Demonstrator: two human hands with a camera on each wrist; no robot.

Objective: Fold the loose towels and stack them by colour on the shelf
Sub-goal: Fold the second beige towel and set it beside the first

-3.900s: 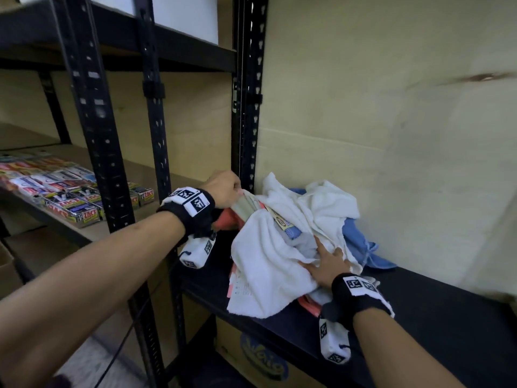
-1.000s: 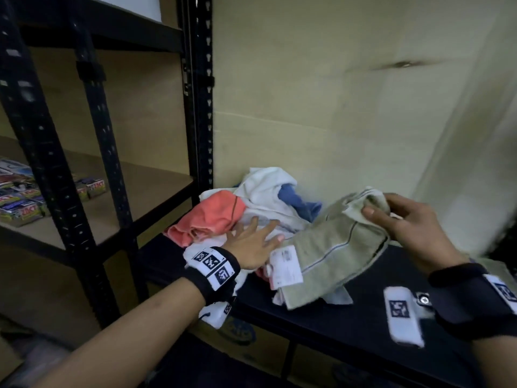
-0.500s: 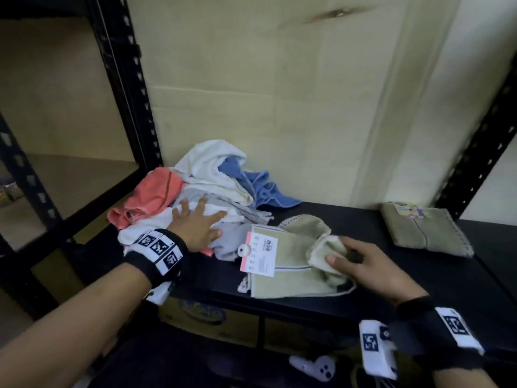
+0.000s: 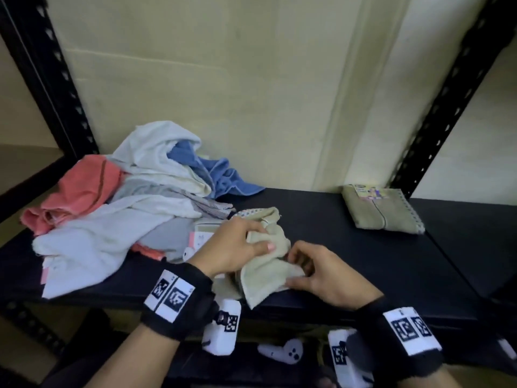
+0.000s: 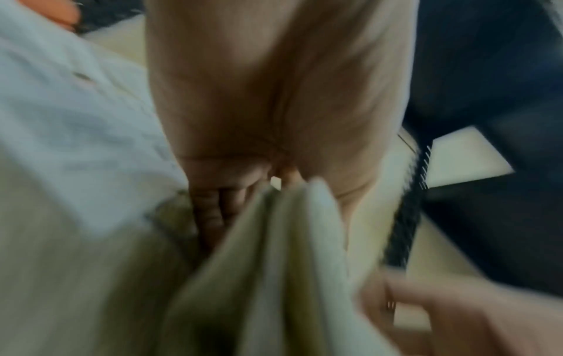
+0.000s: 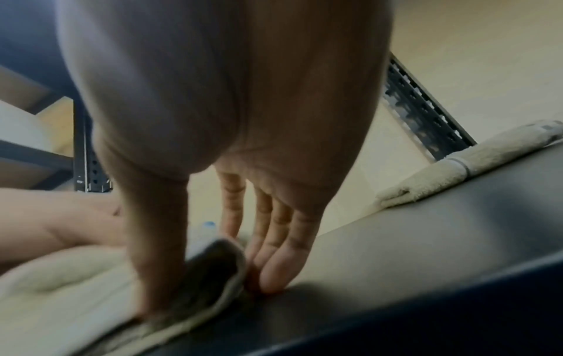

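Note:
A loose beige towel [image 4: 264, 278] lies bunched at the front of the black shelf [image 4: 363, 264]. My left hand [image 4: 237, 247] grips its upper folds, thumb on top; the left wrist view shows fingers curled round the beige towel [image 5: 274, 265]. My right hand [image 4: 316, 273] pinches the same towel's right edge against the shelf, thumb on the cloth [image 6: 91, 277] and fingers [image 6: 274, 253] behind it. A folded beige towel [image 4: 383, 211] lies at the back right. At the left sits a heap of white [image 4: 112, 228], coral [image 4: 75, 197], blue [image 4: 218, 175] and grey [image 4: 173, 233] towels.
Black perforated uprights [image 4: 453, 88] stand at the back right and back left [image 4: 50, 88]. A cream wall closes the back. A white controller [image 4: 282, 351] lies on a lower level under the front edge. Bare shelf surface spreads between my hands and the folded towel.
My left hand has left the towel heap and now grips the beige towel beside my right hand. The beige towel has been drawn toward the front edge and bunched up.

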